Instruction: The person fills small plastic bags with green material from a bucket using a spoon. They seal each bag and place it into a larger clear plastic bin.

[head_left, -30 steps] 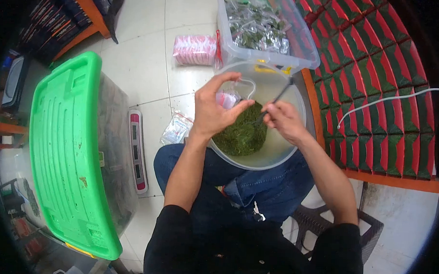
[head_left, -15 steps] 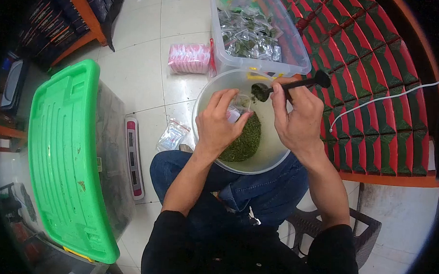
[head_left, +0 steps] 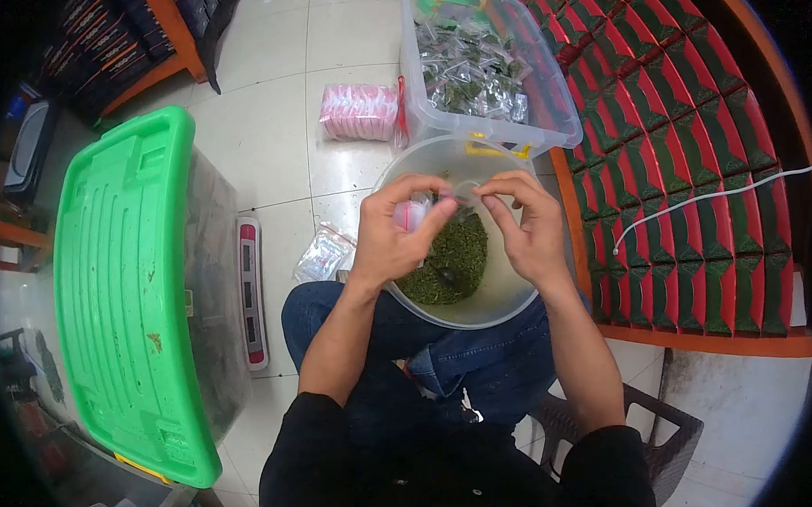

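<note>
A small clear bag (head_left: 467,198) is pinched between my two hands above a round translucent tub (head_left: 522,258). My left hand (head_left: 395,231) holds its left side, with a pinkish-white packet (head_left: 409,215) also in the palm. My right hand (head_left: 527,226) grips the bag's right edge between thumb and fingers. Chopped green herb (head_left: 464,247) lies in the tub below both hands. A dark round part, apparently the black scoop (head_left: 447,275), shows on the herb; its handle cannot be made out.
A clear bin (head_left: 553,133) of filled small bags (head_left: 471,68) stands behind the tub. Pink-white packs (head_left: 357,111) and plastic bags (head_left: 324,253) lie on the floor. A scale (head_left: 253,293) sits beside a green-lidded box (head_left: 127,297). Red-green boxes (head_left: 685,201) fill the right.
My right hand has let go of the black scoop and taken hold of the small bag. Both hands now meet at the bag over the tub. The view has shifted slightly.
</note>
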Demonstrator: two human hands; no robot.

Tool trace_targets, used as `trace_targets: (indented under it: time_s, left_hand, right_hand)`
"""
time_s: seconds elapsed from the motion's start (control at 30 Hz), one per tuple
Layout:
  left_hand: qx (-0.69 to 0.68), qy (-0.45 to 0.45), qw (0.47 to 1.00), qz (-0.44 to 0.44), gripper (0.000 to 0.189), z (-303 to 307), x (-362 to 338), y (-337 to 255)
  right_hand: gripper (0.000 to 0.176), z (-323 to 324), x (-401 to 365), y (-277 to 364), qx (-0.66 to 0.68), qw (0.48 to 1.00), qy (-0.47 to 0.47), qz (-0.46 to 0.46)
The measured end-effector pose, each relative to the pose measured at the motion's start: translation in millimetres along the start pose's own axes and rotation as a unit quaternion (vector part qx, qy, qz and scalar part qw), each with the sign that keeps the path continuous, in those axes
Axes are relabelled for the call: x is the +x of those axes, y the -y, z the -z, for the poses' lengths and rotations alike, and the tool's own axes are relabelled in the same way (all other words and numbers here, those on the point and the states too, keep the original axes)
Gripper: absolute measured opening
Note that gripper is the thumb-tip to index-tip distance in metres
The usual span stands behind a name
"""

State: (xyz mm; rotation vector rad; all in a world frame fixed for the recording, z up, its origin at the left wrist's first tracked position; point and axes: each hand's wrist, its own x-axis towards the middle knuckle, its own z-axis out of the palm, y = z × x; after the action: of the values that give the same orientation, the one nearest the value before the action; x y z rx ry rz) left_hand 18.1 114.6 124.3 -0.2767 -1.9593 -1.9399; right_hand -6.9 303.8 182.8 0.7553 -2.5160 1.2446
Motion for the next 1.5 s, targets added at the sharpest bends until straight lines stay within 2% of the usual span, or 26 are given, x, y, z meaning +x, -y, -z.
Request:
trace_targets:
  time_s: [0.07,0.1,0.17,0.33,0.43,0.5,0.53,0.57,0.6,0.67,0.73,0.77,0.8,0.87,0.9,0.97,1.0,1.07,1.17,1.23,1.27,1.33,1.37,1.43,1.47,1.5]
  left_hand:
    - [-0.142,0.002,0.981,0.129,0.018,1.8,-0.8,-8.8]
    - [-0.151,-0.015,0.982,0.111,0.014,-1.2,-0.9,-8.4]
    - [-0.16,-0.013,0.977,0.142,0.014,-0.3,-2.7,-8.8]
    - [-0.209,-0.03,0.955,0.209,0.015,-8.0,-3.5,-7.9]
    - [-0.195,0.039,0.953,0.229,0.022,-9.1,-5.7,3.8]
    - [-0.252,0.091,0.948,0.174,0.051,-10.0,-3.9,9.4]
    - [-0.251,0.09,0.948,0.173,0.051,-7.2,-2.3,9.0]
    - [-0.28,0.128,0.929,0.208,0.065,-3.7,-2.0,8.3]
    - [-0.308,0.166,0.905,0.241,0.079,-2.1,-1.5,8.0]
    - [-0.324,0.176,0.896,0.248,0.084,-1.2,2.5,7.4]
    - [-0.313,0.174,0.889,0.284,0.083,-1.2,3.6,1.7]
    - [-0.313,0.173,0.891,0.281,0.083,-2.5,4.3,4.1]
    - [-0.279,0.167,0.915,0.238,0.082,-3.7,3.6,6.6]
    - [-0.244,0.161,0.936,0.196,0.08,-4.9,0.8,8.4]
    - [-0.255,0.159,0.927,0.223,0.08,-5.3,0.9,4.8]
    - [-0.264,0.158,0.918,0.249,0.08,-3.4,0.5,-0.4]
    - [-0.257,0.173,0.914,0.261,0.078,-3.1,0.0,-2.3]
    - [-0.252,0.189,0.91,0.27,0.075,-3.2,1.3,-2.7]
    - [-0.198,0.202,0.92,0.273,0.068,-4.2,-0.2,-0.7]
    - [-0.184,0.16,0.963,0.118,0.057,-11.5,-3.2,2.7]
    - [-0.185,0.16,0.962,0.117,0.057,-12.1,-4.5,3.4]
    - [-0.284,0.194,0.902,0.259,0.055,-8.6,-6.5,4.5]
    - [-0.283,0.193,0.903,0.259,0.055,-7.6,-6.5,8.8]
    - [-0.403,0.183,0.854,0.273,0.047,-7.2,-5.1,14.4]
    - [-0.403,0.182,0.854,0.272,0.047,-7.8,-6.1,15.4]
    - [-0.302,0.158,0.915,0.217,0.043,-8.8,-3.3,8.9]
  right_hand:
    - [0.02,0.9,-4.7,-0.3,0.104,0.993,-0.012,-0.048]
    - [0.02,-0.3,-6.7,0.9,0.104,0.993,-0.012,-0.049]
    - [0.03,-5.6,-9.1,4.6,0.271,0.956,-0.051,-0.096]
    - [0.037,-9.2,-4.6,11.9,0.263,0.955,-0.021,-0.136]
    - [0.04,-7.0,-1.3,1.6,0.217,0.967,0.044,-0.128]
    - [0.041,0.5,10.6,-9.6,0.177,0.973,0.092,-0.113]
    - [0.041,8.4,22.1,-12.6,0.04,0.992,-0.001,-0.118]
    - [0.04,14.5,31.5,-12.7,-0.099,0.983,-0.093,-0.121]
    - [0.04,14.5,42.2,-5.6,-0.099,0.983,-0.092,-0.122]
    - [0.03,7.7,63.2,11.1,0.194,0.946,-0.26,-0.009]
    - [0.022,10.4,49.5,7.0,0.0,0.995,-0.061,0.076]
    - [0.022,9.9,39.5,8.2,-0.087,0.987,0.059,0.119]
    - [0.022,6.4,31.6,11.0,-0.086,0.987,0.059,0.122]
    - [0.019,-1.6,19.8,15.2,-0.043,0.98,0.168,-0.102]
    - [0.019,-3.8,16.6,8.2,-0.043,0.98,0.169,-0.101]
    - [0.02,-5.7,9.3,-9.2,0.116,0.958,0.145,-0.219]
    - [0.02,-4.2,8.6,-10.3,0.115,0.958,0.143,-0.219]
    - [0.017,-0.4,7.7,-11.5,0.146,0.96,0.05,-0.233]
    - [0.018,8.7,13.1,-5.4,0.174,0.946,0.019,-0.272]
    - [0.02,7.9,10.5,-6.3,0.204,0.936,0.039,-0.284]
    - [0.023,7.5,9.3,-7.7,0.235,0.924,0.061,-0.296]
    - [0.023,4.5,7.4,-14.6,0.297,0.911,0.061,-0.28]
    - [0.024,3.0,7.4,-16.4,0.358,0.894,0.061,-0.264]
    - [0.028,4.5,9.0,-13.1,0.344,0.898,0.061,-0.266]
    - [0.031,5.6,9.9,-10.7,0.329,0.904,0.059,-0.269]
    - [0.031,4.0,9.0,-6.4,0.328,0.904,0.06,-0.267]
